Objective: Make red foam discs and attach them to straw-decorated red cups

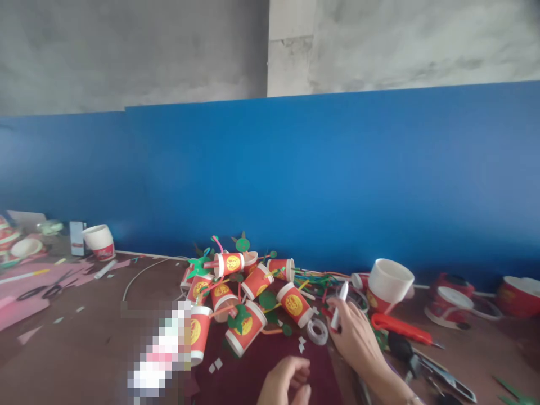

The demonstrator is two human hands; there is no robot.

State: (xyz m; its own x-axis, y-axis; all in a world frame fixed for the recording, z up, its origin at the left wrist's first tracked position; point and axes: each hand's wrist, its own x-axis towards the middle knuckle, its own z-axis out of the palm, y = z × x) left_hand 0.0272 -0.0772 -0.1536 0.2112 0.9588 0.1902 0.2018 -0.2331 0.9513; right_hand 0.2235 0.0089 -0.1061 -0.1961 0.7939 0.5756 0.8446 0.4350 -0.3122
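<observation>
Ok so I count one slim white plastic marker pen [343, 291], one round translucent tape roll [319, 339], one rectangular phone [77, 238], and at least eight red-and-white paper cups [294, 304].

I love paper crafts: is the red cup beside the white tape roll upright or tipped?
Tipped: the red cup lies slanted, its white-edged ends toward upper left and lower right of the picture.

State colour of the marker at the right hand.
White marker; best seen in the head view.
</observation>
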